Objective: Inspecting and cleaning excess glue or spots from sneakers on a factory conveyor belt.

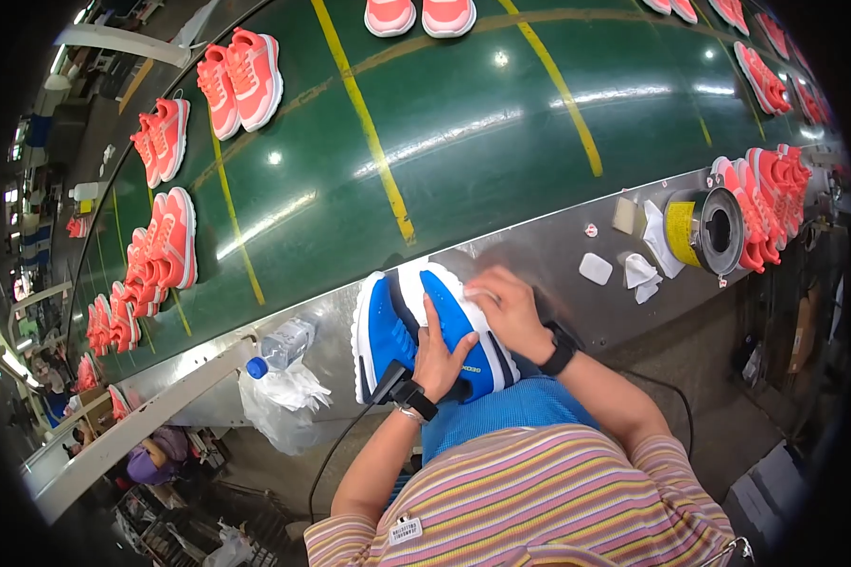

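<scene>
A pair of blue sneakers with white soles lies on the metal ledge close to my body. My left hand (435,364) grips the right-hand sneaker (452,326), its fingers laid along the upper and the thumb apart. The other sneaker (384,326) rests just left of that hand, beside its mate. At the right edge of the held sneaker's sole is my right hand (511,312), fingers bent and pinched together. A small whitish bit shows at its fingertips, too blurred to name. Both wrists wear black bands.
Beyond the ledge runs a green conveyor belt (303,161) with yellow lines, carrying coral sneakers (241,80). On the left lie a clear bottle (288,345) with a blue cap and a plastic bag (284,406). A metal can (704,231), white wipes (641,274) and more coral sneakers (766,198) sit right.
</scene>
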The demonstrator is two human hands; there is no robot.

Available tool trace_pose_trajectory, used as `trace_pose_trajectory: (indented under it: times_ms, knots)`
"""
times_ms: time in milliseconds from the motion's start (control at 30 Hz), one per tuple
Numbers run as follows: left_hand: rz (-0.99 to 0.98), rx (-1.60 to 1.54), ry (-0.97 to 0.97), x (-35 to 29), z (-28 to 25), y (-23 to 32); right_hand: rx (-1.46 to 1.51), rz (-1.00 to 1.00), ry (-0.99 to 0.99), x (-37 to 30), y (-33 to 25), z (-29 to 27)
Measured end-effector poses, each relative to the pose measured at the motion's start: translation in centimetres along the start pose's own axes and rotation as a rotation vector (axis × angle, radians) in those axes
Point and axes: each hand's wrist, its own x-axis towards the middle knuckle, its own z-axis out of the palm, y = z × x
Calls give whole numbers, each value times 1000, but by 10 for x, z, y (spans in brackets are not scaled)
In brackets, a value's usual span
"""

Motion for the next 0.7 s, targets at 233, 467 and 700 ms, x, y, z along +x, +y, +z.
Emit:
trace_pose_trajectory:
  times_ms: [233, 467, 700]
  knots:
    - [51, 11, 22, -1, -1, -6, 75, 26, 13, -27, 6, -3]
    - [73, 36, 29, -2, -1, -8, 37, 12, -6, -18, 4, -3]
    - [23, 60, 2, -1, -4, 3, 14, -15, -11, 8, -2, 2]
